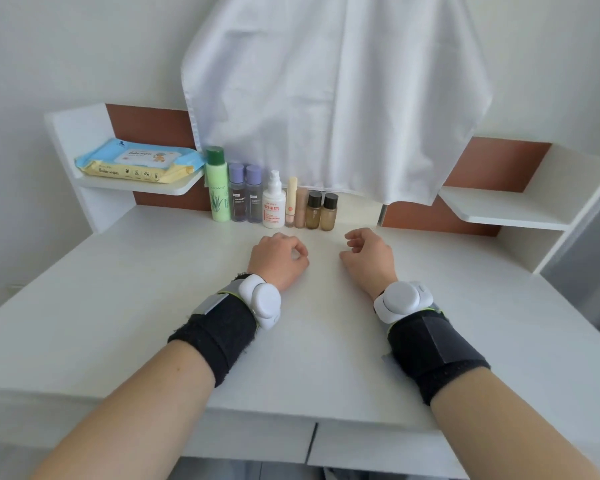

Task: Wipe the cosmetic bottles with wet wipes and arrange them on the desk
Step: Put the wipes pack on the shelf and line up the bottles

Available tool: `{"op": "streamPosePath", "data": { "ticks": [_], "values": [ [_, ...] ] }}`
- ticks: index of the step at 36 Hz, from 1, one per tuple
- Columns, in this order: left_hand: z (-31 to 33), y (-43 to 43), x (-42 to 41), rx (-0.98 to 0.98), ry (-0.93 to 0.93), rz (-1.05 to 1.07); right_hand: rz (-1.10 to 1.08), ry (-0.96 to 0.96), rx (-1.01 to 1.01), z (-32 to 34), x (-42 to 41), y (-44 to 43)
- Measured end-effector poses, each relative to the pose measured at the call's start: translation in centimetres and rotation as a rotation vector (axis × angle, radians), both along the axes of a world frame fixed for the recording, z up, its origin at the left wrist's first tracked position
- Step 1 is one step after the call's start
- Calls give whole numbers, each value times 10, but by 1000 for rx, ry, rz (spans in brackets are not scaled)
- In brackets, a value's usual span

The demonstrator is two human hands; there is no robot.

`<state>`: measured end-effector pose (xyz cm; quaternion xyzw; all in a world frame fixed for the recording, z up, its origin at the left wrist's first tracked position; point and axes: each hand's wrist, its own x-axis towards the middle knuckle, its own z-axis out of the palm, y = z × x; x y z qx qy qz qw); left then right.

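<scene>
A white cloth hangs down the wall behind the counter, and its hem ends just behind the right part of the row of cosmetic bottles. Eight containers stand in that row at the counter's back edge, touching or nearly so. They are one tall green bottle with a dark green cap, two clear purple-capped bottles, one white spray bottle, two slim tubes — one cream, one beige — and two small amber bottles with dark caps. One pack of wet wipes, a soft blue and yellow plastic packet, lies on the left shelf, near the green bottle's cap. A second shelf stands at the right. The left hand and the right hand rest on the smooth white counter in front of the bottles — apart from them, fingers loosely curled, holding nothing. Each wrist carries a black fabric strap and a round white device.
</scene>
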<state>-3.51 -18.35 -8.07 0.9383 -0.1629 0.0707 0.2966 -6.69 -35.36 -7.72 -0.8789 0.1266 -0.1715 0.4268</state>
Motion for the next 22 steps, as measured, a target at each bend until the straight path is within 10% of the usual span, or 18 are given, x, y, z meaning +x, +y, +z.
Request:
{"op": "streamPosePath", "data": {
  "ticks": [22],
  "values": [
    [3,29,-73,167,30,-49,45,96,-83,9,-81,27]
  ]
}}
